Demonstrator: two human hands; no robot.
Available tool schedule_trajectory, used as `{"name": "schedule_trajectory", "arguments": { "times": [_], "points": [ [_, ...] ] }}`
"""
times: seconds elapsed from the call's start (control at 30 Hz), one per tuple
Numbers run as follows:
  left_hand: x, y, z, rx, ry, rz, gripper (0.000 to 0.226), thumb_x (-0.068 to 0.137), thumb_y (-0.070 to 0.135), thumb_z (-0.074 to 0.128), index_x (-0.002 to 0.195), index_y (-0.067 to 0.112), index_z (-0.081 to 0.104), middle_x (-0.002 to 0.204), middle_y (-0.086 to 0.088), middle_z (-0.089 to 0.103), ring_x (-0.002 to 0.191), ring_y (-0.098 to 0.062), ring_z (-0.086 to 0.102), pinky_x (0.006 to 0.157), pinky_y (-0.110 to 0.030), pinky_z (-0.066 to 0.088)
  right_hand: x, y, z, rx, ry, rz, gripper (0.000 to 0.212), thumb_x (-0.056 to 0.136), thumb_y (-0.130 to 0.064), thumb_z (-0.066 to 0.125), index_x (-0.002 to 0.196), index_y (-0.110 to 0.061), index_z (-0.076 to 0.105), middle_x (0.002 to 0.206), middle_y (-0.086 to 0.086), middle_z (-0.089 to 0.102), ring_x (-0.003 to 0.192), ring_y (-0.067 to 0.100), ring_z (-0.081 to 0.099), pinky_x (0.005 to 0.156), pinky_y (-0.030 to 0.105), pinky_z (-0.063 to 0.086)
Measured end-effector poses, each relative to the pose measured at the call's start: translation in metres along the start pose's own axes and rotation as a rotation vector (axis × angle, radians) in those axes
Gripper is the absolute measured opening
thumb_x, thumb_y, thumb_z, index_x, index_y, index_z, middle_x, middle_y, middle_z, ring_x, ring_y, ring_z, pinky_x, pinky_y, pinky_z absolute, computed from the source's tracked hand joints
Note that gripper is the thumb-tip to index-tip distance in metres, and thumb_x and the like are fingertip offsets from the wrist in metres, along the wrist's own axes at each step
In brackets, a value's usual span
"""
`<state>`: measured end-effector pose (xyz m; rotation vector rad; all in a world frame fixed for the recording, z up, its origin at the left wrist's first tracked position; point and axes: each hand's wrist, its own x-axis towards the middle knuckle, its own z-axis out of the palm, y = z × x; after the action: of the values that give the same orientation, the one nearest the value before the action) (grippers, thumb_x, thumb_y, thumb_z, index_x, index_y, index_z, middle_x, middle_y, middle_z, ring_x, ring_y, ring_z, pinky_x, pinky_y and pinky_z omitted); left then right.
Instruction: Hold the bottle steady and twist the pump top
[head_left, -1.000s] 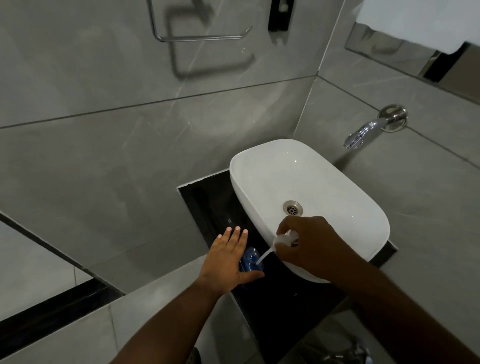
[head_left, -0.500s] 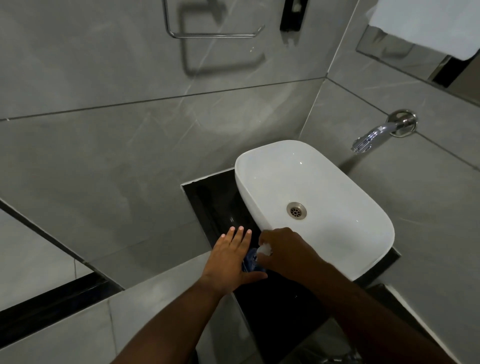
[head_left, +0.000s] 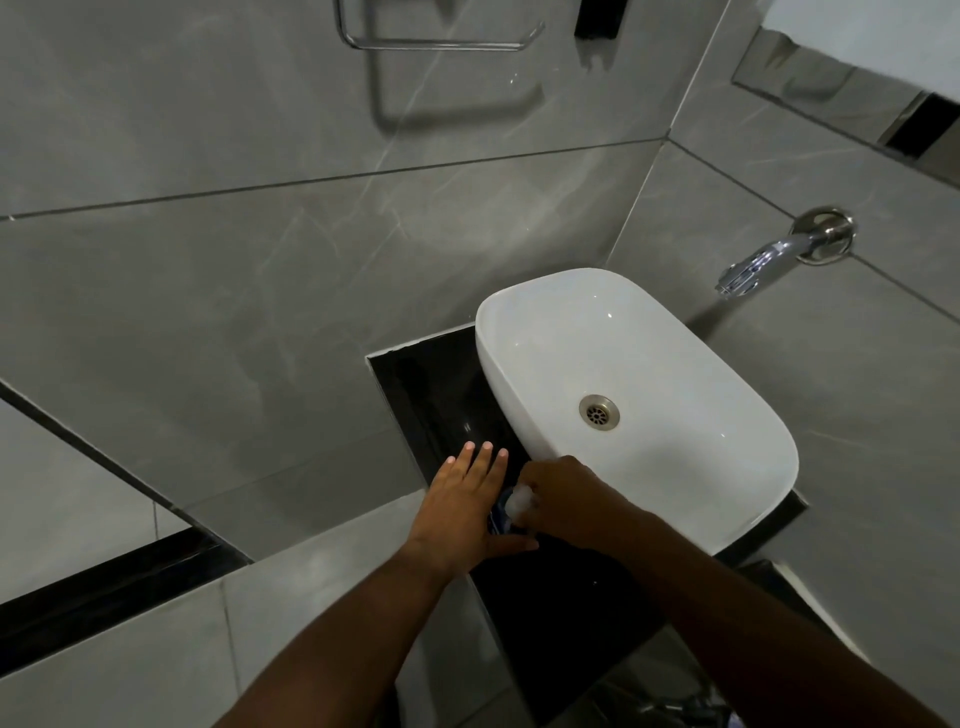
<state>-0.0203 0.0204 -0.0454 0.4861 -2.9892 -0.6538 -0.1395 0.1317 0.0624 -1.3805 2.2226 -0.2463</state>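
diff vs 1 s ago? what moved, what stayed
The right hand moved left, off the basin's near rim, toward the blue bottle. The white pump head it grips came down: its tube showed above the bottle earlier, and now the head sits at the bottle's top. The left hand stayed with fingers straight against the bottle on the black counter. Basin and tap are unchanged.

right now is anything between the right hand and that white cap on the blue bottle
Nothing visible: the right hand already grips the white cap of the blue bottle, while the left hand rests against the bottle beside the basin.
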Motion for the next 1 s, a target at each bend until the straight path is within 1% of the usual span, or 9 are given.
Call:
{"name": "schedule_trajectory", "arguments": {
  "times": [0.23,0.33,0.37,0.5,0.57,0.67,0.77,0.87,1.0],
  "points": [
    [0.000,-0.001,-0.002,-0.021,-0.001,0.024,0.117,0.069,0.092,0.038,0.154,0.023,-0.002,0.164,-0.005,0.002,0.149,-0.021,-0.009,0.119,-0.041,-0.005,0.000,0.012,0.006,0.189,-0.024,0.054,0.032,0.081,-0.017,0.066,0.111,-0.017,0.059,0.110,0.007,0.069,0.091,0.014,0.063,0.084,0.024,0.054],
    [0.000,-0.003,-0.001,-0.004,0.005,0.034,0.117,0.069,0.093,0.037,0.154,0.023,-0.002,0.164,-0.005,0.001,0.146,-0.018,-0.012,0.119,-0.040,-0.006,0.003,0.008,0.017,-0.182,0.119,0.462,0.027,0.089,-0.009,0.058,0.111,0.005,0.056,0.110,0.035,0.062,0.104,0.040,0.060,0.094,0.031,0.048],
    [0.000,-0.004,0.000,-0.004,0.010,0.034,0.116,0.070,0.093,0.036,0.154,0.023,-0.002,0.164,-0.005,0.002,0.146,-0.016,-0.013,0.118,-0.040,-0.006,0.001,0.007,0.018,-0.252,0.062,0.436,0.027,0.087,-0.016,0.062,0.107,0.001,0.058,0.105,0.031,0.063,0.100,0.039,0.060,0.090,0.035,0.048],
    [0.001,-0.005,0.002,-0.015,0.029,0.046,0.114,0.071,0.093,0.037,0.154,0.024,0.002,0.164,-0.004,0.006,0.145,-0.014,-0.013,0.117,-0.038,-0.007,-0.015,0.010,0.005,0.278,0.017,0.087,0.035,0.075,-0.027,0.072,0.104,-0.021,0.054,0.091,-0.002,0.062,0.074,0.014,0.062,0.063,0.021,0.052],
    [0.001,-0.006,0.002,-0.009,0.027,0.051,0.113,0.071,0.094,0.037,0.154,0.024,0.003,0.164,-0.004,0.006,0.145,-0.014,-0.013,0.117,-0.038,-0.007,-0.010,0.010,0.011,0.273,0.035,0.042,0.037,0.079,-0.020,0.069,0.113,-0.018,0.054,0.101,0.005,0.065,0.080,0.016,0.064,0.062,0.015,0.051],
    [0.002,-0.006,0.002,0.016,0.014,0.057,0.114,0.072,0.094,0.035,0.154,0.023,0.001,0.164,-0.005,0.004,0.144,-0.014,-0.014,0.117,-0.038,-0.007,-0.001,0.010,0.021,0.118,0.013,0.086,0.034,0.083,-0.023,0.066,0.112,-0.007,0.058,0.110,0.017,0.065,0.097,0.026,0.063,0.083,0.030,0.050],
    [0.003,-0.005,0.000,0.029,0.003,0.060,0.114,0.072,0.094,0.034,0.154,0.022,0.002,0.164,-0.006,0.004,0.145,-0.015,-0.013,0.118,-0.039,-0.006,-0.002,0.011,0.014,0.168,0.071,0.128,0.035,0.073,-0.036,0.073,0.097,-0.015,0.058,0.095,0.007,0.066,0.081,0.018,0.061,0.072,0.029,0.051],
    [0.003,-0.005,-0.001,0.017,0.001,0.062,0.113,0.071,0.093,0.035,0.155,0.023,0.007,0.164,-0.005,0.007,0.146,-0.016,-0.011,0.117,-0.039,-0.005,-0.005,0.011,0.018,0.230,0.069,0.040,0.044,0.076,-0.027,0.072,0.114,-0.015,0.055,0.112,0.006,0.066,0.098,0.020,0.062,0.085,0.028,0.049],
    [0.003,-0.005,-0.001,0.041,0.000,0.061,0.114,0.072,0.093,0.034,0.155,0.020,0.006,0.164,-0.007,0.007,0.144,-0.015,-0.012,0.118,-0.040,-0.003,-0.005,0.013,0.015,0.222,0.068,0.067,0.023,0.078,-0.029,0.069,0.091,-0.012,0.061,0.090,0.010,0.067,0.081,0.024,0.062,0.070,0.032,0.048]
  ]
}}
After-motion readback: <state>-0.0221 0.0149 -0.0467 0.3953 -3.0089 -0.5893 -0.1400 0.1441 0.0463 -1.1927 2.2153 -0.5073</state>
